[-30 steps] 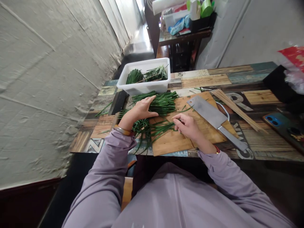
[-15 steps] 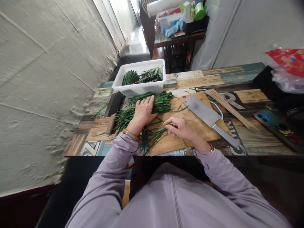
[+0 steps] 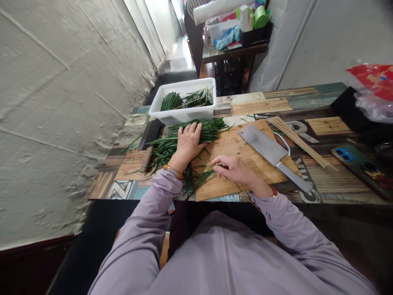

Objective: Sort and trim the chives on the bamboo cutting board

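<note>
A pile of green garlic chives point(image 3: 167, 149) lies across the left part of the wooden cutting board point(image 3: 221, 186) and the table beside it. My left hand point(image 3: 188, 143) rests flat on the pile with its fingers spread. Just to the right, my right hand point(image 3: 231, 169) is closed around the ends of a small bunch of chives point(image 3: 204, 177), whose leaves trail leftward over the board. A cleaver point(image 3: 265, 145) lies on the board's right side, its handle pointing toward me past the board's edge.
Behind the pile stands a white plastic tub point(image 3: 183, 116) with bundled chives inside. Wooden skewers point(image 3: 302, 141) lie right of the cleaver. A phone point(image 3: 362, 168) and a red plastic bag point(image 3: 373, 82) are farther right. A second knife point(image 3: 150, 139) lies at the left.
The view has shifted slightly. My left hand stays on the pile and my right hand still holds the small bunch, with a few loose leaves between them moved.
</note>
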### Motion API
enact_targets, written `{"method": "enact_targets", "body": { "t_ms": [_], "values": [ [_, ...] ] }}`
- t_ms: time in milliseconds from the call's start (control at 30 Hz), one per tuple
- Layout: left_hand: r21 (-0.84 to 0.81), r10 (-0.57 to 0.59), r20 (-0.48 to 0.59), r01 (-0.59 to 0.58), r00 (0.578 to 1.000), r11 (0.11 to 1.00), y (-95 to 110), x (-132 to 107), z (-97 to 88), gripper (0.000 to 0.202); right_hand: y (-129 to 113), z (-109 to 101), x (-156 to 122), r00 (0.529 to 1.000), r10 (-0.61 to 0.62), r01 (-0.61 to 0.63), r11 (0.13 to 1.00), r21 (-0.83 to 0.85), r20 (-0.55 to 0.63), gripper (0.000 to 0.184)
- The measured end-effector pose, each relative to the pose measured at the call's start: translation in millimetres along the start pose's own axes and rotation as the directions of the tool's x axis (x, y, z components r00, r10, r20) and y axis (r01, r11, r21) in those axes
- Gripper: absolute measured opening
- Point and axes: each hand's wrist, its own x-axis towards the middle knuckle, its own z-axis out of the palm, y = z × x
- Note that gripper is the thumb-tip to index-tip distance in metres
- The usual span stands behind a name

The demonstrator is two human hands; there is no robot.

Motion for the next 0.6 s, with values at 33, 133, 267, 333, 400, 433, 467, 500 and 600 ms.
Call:
{"method": "enact_targets", "body": {
  "t_ms": [33,133,267,333,400,433,467,500,600],
  "values": [
    [-0.017,-0.008,-0.019,0.008,1.000,1.000,3,-4,-1.6,0.085,0,0,0,0.999,-0.009,0.008,1.000,0.013,0.032,0.019],
    [-0.089,-0.017,-0.088,0.009,0.996,0.996,9,-16,-7.0,0.086,-2,0,0,0.998,0.015,-0.017,0.999,0.028,0.067,0.020],
    [-0.319,0.190,-0.086,-0.208,0.978,0.925,7,-42,-11.1,0.046,-4,-1,-1,0.998,0.057,-0.057,0.998,-0.003,-0.029,0.020],
    [-0.458,0.308,-0.021,-0.283,0.951,0.842,4,-57,-11.5,0.043,-5,-1,-1,0.996,0.066,-0.067,0.998,-0.004,-0.057,0.019],
    [-0.528,0.351,0.050,-0.274,0.935,0.804,1,-71,-12.3,0.047,-5,-1,-2,0.992,0.091,-0.090,0.996,0.015,-0.084,0.020],
    [-0.530,0.347,0.077,-0.256,0.935,0.809,-1,-77,-13.3,0.049,-5,-1,-2,0.989,0.107,-0.104,0.994,0.035,-0.099,0.021],
    [-0.513,0.329,0.097,-0.236,0.939,0.825,-3,-82,-14.8,0.051,-4,-1,-3,0.985,0.125,-0.118,0.991,0.059,-0.117,0.023],
    [-0.484,0.303,0.107,-0.216,0.947,0.848,-6,-87,-16.7,0.052,-3,-1,-3,0.981,0.143,-0.132,0.988,0.085,-0.134,0.024],
    [-0.355,0.193,0.107,-0.144,0.975,0.924,-18,-99,-23.2,0.052,2,-1,-2,0.961,0.195,-0.167,0.974,0.150,-0.198,0.027]
  ]
}}
